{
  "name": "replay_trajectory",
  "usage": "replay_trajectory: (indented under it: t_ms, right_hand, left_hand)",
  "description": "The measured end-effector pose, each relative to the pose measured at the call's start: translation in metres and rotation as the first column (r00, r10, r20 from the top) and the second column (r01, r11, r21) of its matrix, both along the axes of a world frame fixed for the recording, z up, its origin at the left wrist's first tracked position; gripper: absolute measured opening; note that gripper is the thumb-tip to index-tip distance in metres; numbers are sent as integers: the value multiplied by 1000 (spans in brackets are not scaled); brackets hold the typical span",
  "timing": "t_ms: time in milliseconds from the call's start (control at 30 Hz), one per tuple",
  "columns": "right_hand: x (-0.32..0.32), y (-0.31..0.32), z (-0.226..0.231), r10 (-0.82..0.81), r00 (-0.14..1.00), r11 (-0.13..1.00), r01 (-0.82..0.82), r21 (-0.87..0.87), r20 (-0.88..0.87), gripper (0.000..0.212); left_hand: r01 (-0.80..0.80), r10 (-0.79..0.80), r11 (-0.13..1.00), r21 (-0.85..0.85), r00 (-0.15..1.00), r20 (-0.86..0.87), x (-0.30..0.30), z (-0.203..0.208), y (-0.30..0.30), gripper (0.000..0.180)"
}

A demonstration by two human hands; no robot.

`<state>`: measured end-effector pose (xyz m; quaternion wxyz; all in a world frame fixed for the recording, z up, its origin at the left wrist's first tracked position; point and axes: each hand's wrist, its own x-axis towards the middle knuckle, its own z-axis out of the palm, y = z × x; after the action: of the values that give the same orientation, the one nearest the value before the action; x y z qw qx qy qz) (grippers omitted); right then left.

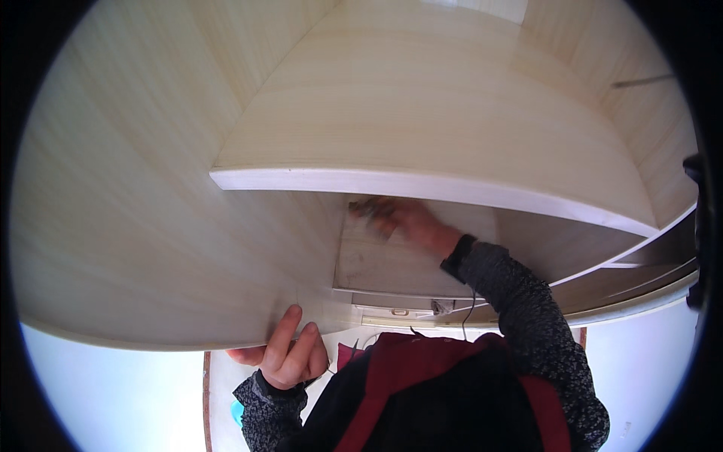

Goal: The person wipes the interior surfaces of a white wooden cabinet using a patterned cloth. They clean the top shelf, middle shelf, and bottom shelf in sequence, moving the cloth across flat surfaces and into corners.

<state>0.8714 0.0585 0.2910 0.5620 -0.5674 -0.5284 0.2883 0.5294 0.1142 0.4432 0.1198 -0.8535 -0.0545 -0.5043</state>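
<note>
My left hand (292, 354) grips the front edge of a pale wood-grain cabinet side panel (173, 248), its fingers lying against the inner face. Under the shelf (429, 182), my right hand (410, 224) reaches into the lower compartment, close to its back left corner. Its fingers are curled and smeared by motion. A small dark greyish thing (367, 208) shows at the fingertips; its kind cannot be made out. Beneath the hand lies the compartment's floor board (373, 264), with faint marks on it.
The shelf's thick front edge spans just above my right forearm. A low opening with a pale rail (388, 313) and a small grey item (442, 306) lies below the compartment. A thin dark cord (468, 316) hangs by my right sleeve. Another cabinet part (648, 267) stands at right.
</note>
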Motion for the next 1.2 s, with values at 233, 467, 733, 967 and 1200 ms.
replay_trajectory:
  t_ms: [233, 467, 733, 967, 1200]
  right_hand:
    - [150, -47, -17, -316, 668, 596, 692, -406, 673, 17]
    - [166, -10, -47, -171, 588, 520, 736, -435, 791, 17]
    - [26, 40, -43, 97, 994, 964, -80, -252, 56, 18]
    - [45, -6, -8, 55, 848, 927, -240, -290, -527, 20]
    - [165, -19, -16, -272, 740, 637, 618, -461, 615, 20]
  left_hand:
    - [-75, 77, 984, 162, 997, -5, 0, 0, 4, 12]
    - [-95, 95, 984, 154, 995, 9, 2, 1, 6, 8]
    - [-61, 61, 984, 170, 998, 3, -4, -3, 5, 5]
    - [-47, 43, 992, 119, 998, 39, -6, 1, 5, 9]
    - [-4, 13, 981, 195, 999, -43, -9, -1, 12, 10]
